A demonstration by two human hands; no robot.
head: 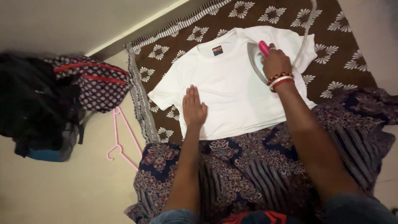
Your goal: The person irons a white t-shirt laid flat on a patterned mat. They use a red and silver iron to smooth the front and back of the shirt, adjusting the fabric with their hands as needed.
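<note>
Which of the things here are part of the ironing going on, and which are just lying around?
In use:
- white T-shirt
- iron, gripped by the right hand
- left hand, flat on the shirt
- brown patterned cloth beneath

Lying about:
- pink hanger on the floor
- patterned bag
- black backpack

We note open cloth across the middle of the white cotton T-shirt [232, 87], between our hands. The white electric cord [304, 35] crosses its right shoulder. The pink plastic hanger [122, 139] and patterned fabric bag [93, 83] obstruct the floor left.
</note>
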